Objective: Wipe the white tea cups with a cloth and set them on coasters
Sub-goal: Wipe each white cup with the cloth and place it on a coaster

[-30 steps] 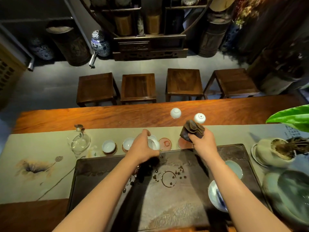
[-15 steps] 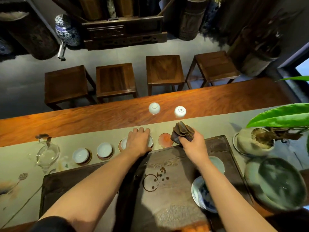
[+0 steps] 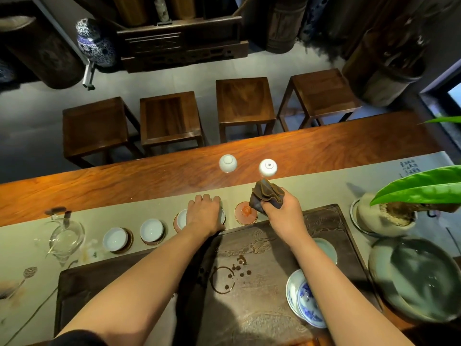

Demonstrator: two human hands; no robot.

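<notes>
Left grip (image 3: 205,212): palm down, fingers curled over a white cup (image 3: 183,218) seated on its coaster; whether they pinch it cannot be told. Right grip (image 3: 282,208): pressed together around the bunched brown cloth (image 3: 267,197), held above the surface. Progress: two cups (image 3: 115,238) (image 3: 151,231) stand on coasters to the left; the covered cup is third. One coaster (image 3: 245,213) lies bare between the two grips. Two inverted cups (image 3: 227,163) (image 3: 267,168) remain beyond, near the cloth, judged still unwiped.
</notes>
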